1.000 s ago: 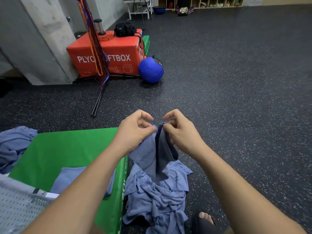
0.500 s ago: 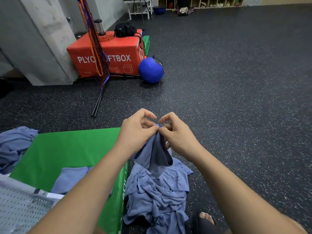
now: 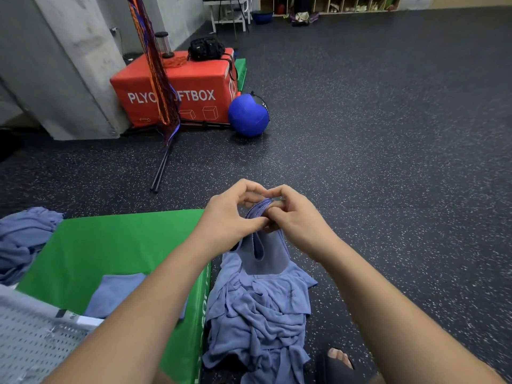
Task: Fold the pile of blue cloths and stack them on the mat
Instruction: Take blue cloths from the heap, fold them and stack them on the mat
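The blue cloth (image 3: 263,245) hangs between the two hands, held up above the floor (image 3: 388,162) just right of the green mat (image 3: 110,245). Its top edge is bunched where the hands meet, and the rest drapes down in a doubled fold with a dark slit between the layers. The left hand (image 3: 230,217) pinches that top edge, thumb pressed against curled fingers. The right hand (image 3: 296,220) pinches the same edge from the other side, its fingers curled over the hem, so the two hands touch at the fingertips.

The hanging cloth's lower end meets the pile of blue cloths (image 3: 257,314), a crumpled heap on the dark speckled floor right against the mat's side wall. On the mat lies one folded blue cloth (image 3: 116,292), flat and partly hidden by the left forearm. A second loose heap of cloths (image 3: 25,239) spills over the mat's far left corner. A white perforated basket (image 3: 30,342) fills the lower left corner (only its rim and one wall show). A foot in a black sandal (image 3: 336,364) rests on the floor just right of the pile.

Well beyond, a red plyo box (image 3: 194,87) stands against a concrete pillar (image 3: 69,65), with a black bag (image 3: 206,48) on top and a blue ball (image 3: 248,115) touching its right side. An orange-and-purple net (image 3: 155,65) hangs in front of the box.
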Available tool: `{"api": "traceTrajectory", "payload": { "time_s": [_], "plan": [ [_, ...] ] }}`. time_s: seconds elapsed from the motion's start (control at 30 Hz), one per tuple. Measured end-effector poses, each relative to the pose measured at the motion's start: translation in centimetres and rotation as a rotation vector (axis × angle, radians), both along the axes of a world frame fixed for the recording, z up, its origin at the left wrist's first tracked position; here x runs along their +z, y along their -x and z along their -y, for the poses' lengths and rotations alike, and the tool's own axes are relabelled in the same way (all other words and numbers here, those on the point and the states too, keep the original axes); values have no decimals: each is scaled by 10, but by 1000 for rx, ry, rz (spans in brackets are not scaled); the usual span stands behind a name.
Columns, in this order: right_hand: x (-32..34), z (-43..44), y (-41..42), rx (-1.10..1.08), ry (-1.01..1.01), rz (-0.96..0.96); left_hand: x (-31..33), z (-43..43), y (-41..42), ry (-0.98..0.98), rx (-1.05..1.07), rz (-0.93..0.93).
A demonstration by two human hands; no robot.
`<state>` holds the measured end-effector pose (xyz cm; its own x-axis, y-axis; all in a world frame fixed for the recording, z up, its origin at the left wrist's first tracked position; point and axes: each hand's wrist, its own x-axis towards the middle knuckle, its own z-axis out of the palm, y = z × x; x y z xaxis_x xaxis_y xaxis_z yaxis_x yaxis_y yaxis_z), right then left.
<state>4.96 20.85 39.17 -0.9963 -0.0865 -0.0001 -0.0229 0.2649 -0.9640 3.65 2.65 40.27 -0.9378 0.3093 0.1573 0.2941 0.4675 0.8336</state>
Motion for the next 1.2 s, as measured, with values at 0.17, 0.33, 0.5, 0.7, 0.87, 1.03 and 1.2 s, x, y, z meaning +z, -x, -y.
{"api": "traceTrajectory", "payload": {
  "time_s": [0.17,0.33,0.5,0.7,0.87,1.03,1.2],
  "plan": [
    [4,-6,2,-38,-167,-80,-2,-5,-1,14,-19,-10],
    [6,-17,7,8,-336,-128,-2,-4,2,-73,-14,4],
    [9,-30,13,10,-461,-258,2,0,4,3,-3,4],
    [17,-46,16,-78,-377,-261,-1,32,17,32,-3,88],
    [18,-52,17,-99,-278,-251,7,42,19,-142,-34,165],
    [22,-52,16,-112,-252,-313,0,31,21,-96,-46,119],
    [23,-57,15,-142,-319,-346,2,24,19,26,85,-63]
  ]
}}
